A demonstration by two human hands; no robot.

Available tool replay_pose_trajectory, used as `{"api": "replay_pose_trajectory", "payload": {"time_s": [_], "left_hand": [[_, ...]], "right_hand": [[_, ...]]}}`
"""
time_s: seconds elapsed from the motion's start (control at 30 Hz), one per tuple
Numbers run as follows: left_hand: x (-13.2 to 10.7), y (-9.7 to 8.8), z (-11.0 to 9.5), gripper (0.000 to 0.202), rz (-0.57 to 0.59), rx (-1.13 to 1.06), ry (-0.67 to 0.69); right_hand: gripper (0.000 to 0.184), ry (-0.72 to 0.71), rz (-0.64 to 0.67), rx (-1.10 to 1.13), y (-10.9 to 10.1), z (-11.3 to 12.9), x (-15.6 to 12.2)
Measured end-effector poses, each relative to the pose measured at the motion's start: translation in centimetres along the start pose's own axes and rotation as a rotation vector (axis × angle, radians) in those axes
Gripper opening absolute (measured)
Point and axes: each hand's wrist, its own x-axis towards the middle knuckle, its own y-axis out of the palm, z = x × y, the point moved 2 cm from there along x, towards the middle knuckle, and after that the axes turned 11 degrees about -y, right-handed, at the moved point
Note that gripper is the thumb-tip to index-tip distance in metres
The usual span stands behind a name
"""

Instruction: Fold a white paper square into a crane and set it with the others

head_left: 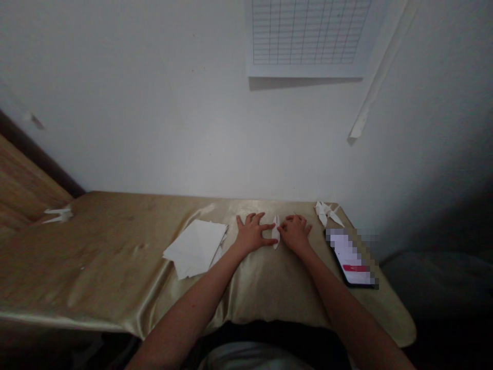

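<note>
A small, narrow piece of folded white paper [276, 239] lies on the table between my two hands. From its left side, the thumb and forefinger of my left hand [251, 234] hold it down at two points, while the other fingers of that hand are spread over the cloth. My right hand [296, 231] has its thumb and forefinger closed at the paper's right edge, with its other fingers curled. Left of my left hand sits a loose stack of white paper sheets [198, 245].
A phone [350, 259] with a lit, partly blurred screen lies at the right. Folded white paper figures [327, 213] stand behind it, and another white paper figure [58, 214] is at far left. Shiny gold cloth [115, 246] covers the table, which meets a wall [154, 103].
</note>
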Motion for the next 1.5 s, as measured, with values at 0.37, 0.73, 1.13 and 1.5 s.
{"api": "replay_pose_trajectory", "payload": {"time_s": [0.37, 0.73, 1.13, 1.5], "left_hand": [[0.0, -0.1, -0.2, 0.063, 0.009, 0.016, -0.014], [0.0, -0.2, -0.1, 0.063, 0.012, -0.003, -0.015], [-0.1, 0.0, -0.3, 0.062, -0.045, 0.009, 0.051], [0.0, -0.1, -0.2, 0.053, -0.029, 0.027, 0.059]], "right_hand": [[0.035, 0.011, 0.04, -0.077, -0.1, 0.9, -0.5], [0.038, 0.054, 0.002, -0.093, 0.2, 0.7, -0.5], [0.01, 0.022, -0.136, 0.031, -1.2, 0.0, -0.7], [0.01, -0.064, -0.196, -0.005, -1.6, 0.3, -0.9]]}}
